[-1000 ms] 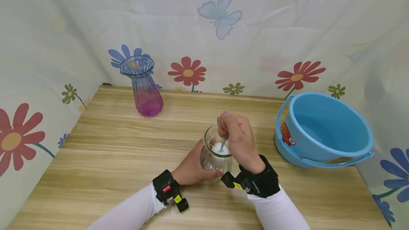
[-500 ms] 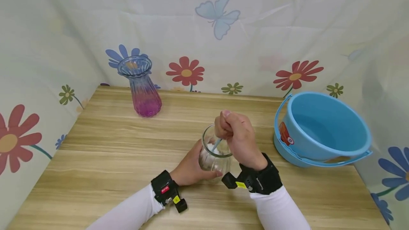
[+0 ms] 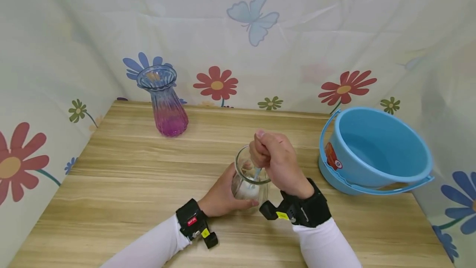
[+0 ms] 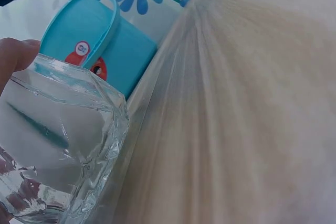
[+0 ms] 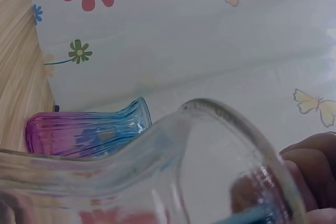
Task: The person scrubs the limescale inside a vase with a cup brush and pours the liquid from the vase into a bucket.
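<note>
A clear glass vase [image 3: 241,195] stands tilted slightly on the table, with my left hand [image 3: 223,195] gripping its side. My right hand [image 3: 277,158] is at the rim, fingers curled round the light blue handle of a bottle brush [image 3: 257,173]. Its white head sits inside the vase, blurred by the glass. Through the wall in the left wrist view, the blue-green brush handle [image 4: 39,127] shows against the white. The right wrist view has the vase's flared mouth [image 5: 231,119] up close, beside the curled right fingers [image 5: 315,161].
A ribbed blue-to-purple glass vase [image 3: 169,111] stands at the back left of the wooden table [image 3: 130,185]. On the right is a light blue bucket [image 3: 346,152] with its handle lowered. A flower-printed curtain [image 3: 178,20] surrounds the table's back and sides.
The brush in my right hand has moved within the vase, its white head now sitting lower. My left hand keeps its grip on the vase. The view has shifted slightly.
</note>
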The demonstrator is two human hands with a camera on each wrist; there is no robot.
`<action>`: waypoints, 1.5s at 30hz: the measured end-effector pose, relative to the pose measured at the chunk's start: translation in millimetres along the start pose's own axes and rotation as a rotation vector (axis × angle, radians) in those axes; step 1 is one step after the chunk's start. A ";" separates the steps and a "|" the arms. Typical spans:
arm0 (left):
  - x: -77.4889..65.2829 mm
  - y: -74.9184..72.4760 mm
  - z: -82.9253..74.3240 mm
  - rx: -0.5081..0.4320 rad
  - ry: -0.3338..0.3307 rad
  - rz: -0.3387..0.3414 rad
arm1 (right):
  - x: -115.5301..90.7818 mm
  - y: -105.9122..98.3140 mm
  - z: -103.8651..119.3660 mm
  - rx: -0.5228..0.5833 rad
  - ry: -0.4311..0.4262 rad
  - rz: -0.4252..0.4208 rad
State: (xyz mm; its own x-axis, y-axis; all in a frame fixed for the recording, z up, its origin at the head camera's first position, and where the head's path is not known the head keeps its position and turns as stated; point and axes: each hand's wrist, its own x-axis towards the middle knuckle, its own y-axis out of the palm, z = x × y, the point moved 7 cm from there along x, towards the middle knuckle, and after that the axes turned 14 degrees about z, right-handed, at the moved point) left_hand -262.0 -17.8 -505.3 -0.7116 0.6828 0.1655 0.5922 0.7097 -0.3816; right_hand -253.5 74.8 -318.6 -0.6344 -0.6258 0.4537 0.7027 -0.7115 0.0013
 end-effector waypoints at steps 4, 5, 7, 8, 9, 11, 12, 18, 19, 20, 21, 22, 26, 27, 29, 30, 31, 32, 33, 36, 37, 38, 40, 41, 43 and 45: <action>0.6 0.0 -2.9 -0.003 0.009 0.002 | -2.2 -0.1 0.2 -0.097 0.024 -0.033; 0.9 -0.1 -5.0 -0.005 0.014 0.004 | -2.5 0.2 0.6 -0.123 0.028 -0.041; 0.5 -1.6 -14.3 -0.016 0.026 0.007 | -2.8 0.5 1.4 -0.164 0.030 -0.060; 0.6 -2.4 -19.3 -0.023 0.035 0.010 | -2.8 0.6 2.1 -0.176 0.028 -0.070; 0.5 -3.2 -24.7 -0.034 0.045 0.013 | -2.9 0.4 2.7 -0.189 0.025 -0.082; -0.3 -5.2 -35.3 -0.044 0.060 0.013 | -2.9 -0.2 3.8 -0.205 0.013 -0.106; -0.9 -6.3 -40.2 -0.052 0.066 0.013 | -3.0 -0.4 4.3 -0.213 0.007 -0.115; -3.1 -7.9 -46.9 -0.051 0.041 0.018 | -3.3 -2.9 5.4 -0.254 -0.016 -0.170; -3.4 -7.9 -46.3 -0.049 0.033 0.018 | -3.4 -3.3 5.3 -0.260 -0.016 -0.176; -3.7 -8.0 -45.6 -0.047 0.029 0.015 | -3.4 -3.6 5.1 -0.267 -0.016 -0.182; -4.1 -8.1 -44.4 -0.044 0.026 0.012 | -3.4 -3.9 4.8 -0.273 -0.015 -0.186; -4.2 -8.2 -43.0 -0.042 0.026 0.007 | -3.4 -4.0 4.7 -0.280 -0.014 -0.188; -2.6 -6.0 -30.6 -0.022 0.027 0.002 | -2.7 -3.8 4.1 -0.291 -0.017 -0.189; -2.1 -5.0 -26.0 -0.015 0.022 0.004 | -2.5 -3.5 4.0 -0.292 -0.017 -0.187; -1.2 -2.9 -16.1 -0.003 0.007 0.010 | -2.0 -2.6 4.0 -0.289 -0.020 -0.181; -0.9 -2.0 -11.4 0.000 0.000 0.014 | -1.7 -2.2 3.8 -0.283 -0.022 -0.177; -0.4 -1.2 -7.9 -0.002 -0.006 0.017 | -1.6 -2.1 3.9 -0.278 -0.022 -0.172; -0.2 -0.6 -5.5 -0.003 -0.010 0.020 | -1.5 -2.0 3.9 -0.270 -0.022 -0.168; 0.1 -0.2 -3.4 -0.002 -0.013 0.022 | -1.5 -1.8 4.0 -0.260 -0.023 -0.162; 0.3 0.6 -1.3 -0.014 -0.019 0.022 | -1.3 -1.5 3.5 -0.208 -0.023 -0.140; 0.2 0.7 -1.1 -0.019 -0.020 0.022 | -1.2 -1.6 3.2 -0.188 -0.024 -0.132; 0.1 0.9 -1.4 -0.023 -0.021 0.021 | -1.1 -1.6 2.7 -0.165 -0.025 -0.123; -0.3 0.6 -2.9 -0.033 -0.019 0.019 | -0.7 -1.6 1.6 -0.114 -0.033 -0.099; -0.6 0.5 -3.3 -0.034 -0.021 0.018 | -0.6 -1.6 1.2 -0.087 -0.037 -0.088; -0.7 0.2 -4.4 -0.035 -0.015 0.014 | 0.1 -1.5 0.6 -0.041 -0.049 -0.062; -0.8 -0.1 -5.3 -0.038 -0.011 0.011 | 0.4 -1.3 0.5 -0.008 -0.053 -0.038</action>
State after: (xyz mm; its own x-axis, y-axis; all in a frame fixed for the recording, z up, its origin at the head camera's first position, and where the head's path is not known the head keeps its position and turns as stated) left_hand -259.5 -17.5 -500.6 -0.7089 0.6890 0.1510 0.6140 0.7081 -0.3487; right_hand -254.5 75.6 -317.9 -0.6425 -0.5804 0.5004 0.6756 -0.7372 0.0124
